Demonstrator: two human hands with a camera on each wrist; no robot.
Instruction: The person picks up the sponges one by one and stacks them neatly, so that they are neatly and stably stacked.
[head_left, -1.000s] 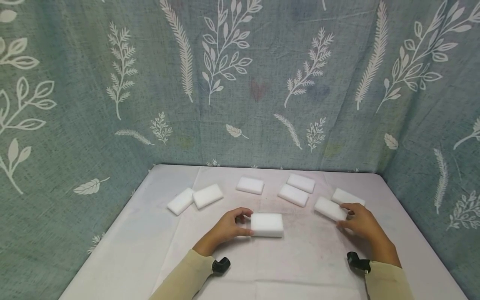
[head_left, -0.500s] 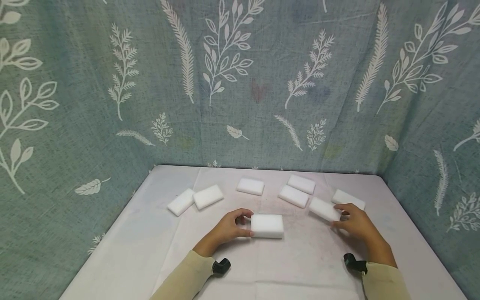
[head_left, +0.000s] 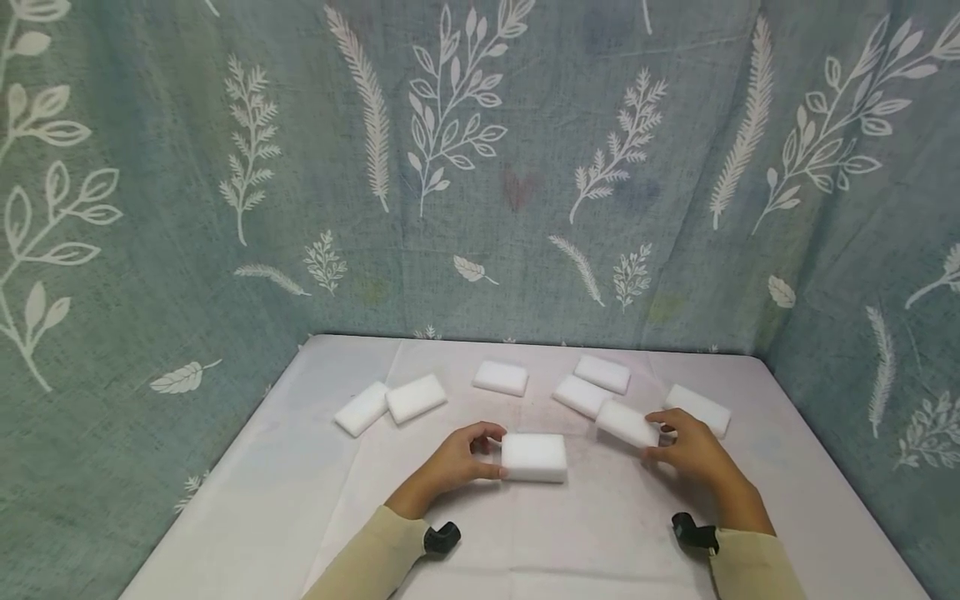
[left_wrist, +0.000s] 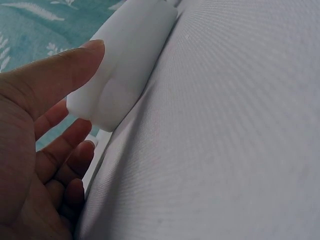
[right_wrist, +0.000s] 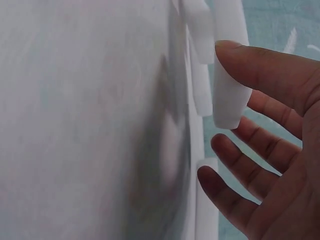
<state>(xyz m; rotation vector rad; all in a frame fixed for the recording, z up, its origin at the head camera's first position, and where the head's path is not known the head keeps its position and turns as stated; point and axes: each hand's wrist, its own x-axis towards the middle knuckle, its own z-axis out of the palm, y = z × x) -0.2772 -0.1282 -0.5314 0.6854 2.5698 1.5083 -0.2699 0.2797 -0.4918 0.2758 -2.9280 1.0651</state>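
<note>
In the head view, my left hand (head_left: 459, 464) pinches the left end of a thick white sponge block (head_left: 534, 457) on the front middle of the cloth. The left wrist view has the thumb (left_wrist: 75, 67) across its face and a faint seam near its end. Farther right, my right hand (head_left: 693, 450) grips another white sponge (head_left: 626, 423) by its right end, thumb in front and fingers behind. That sponge (right_wrist: 231, 95) is raised off the cloth in the right wrist view. From the head, its left corner overlaps a white sponge (head_left: 581, 396) lying behind.
Several more white sponges lie toward the back: a pair at left with one sponge (head_left: 416, 398) angled, one sponge (head_left: 500, 377) in the middle, one sponge (head_left: 697, 408) behind the right hand. White cloth (head_left: 247, 517) covers the table. A leaf-patterned curtain (head_left: 517, 275) surrounds it.
My right hand has carried its sponge leftward, away from the sponge at far right and toward the block. My left hand and its block have stayed in place.
</note>
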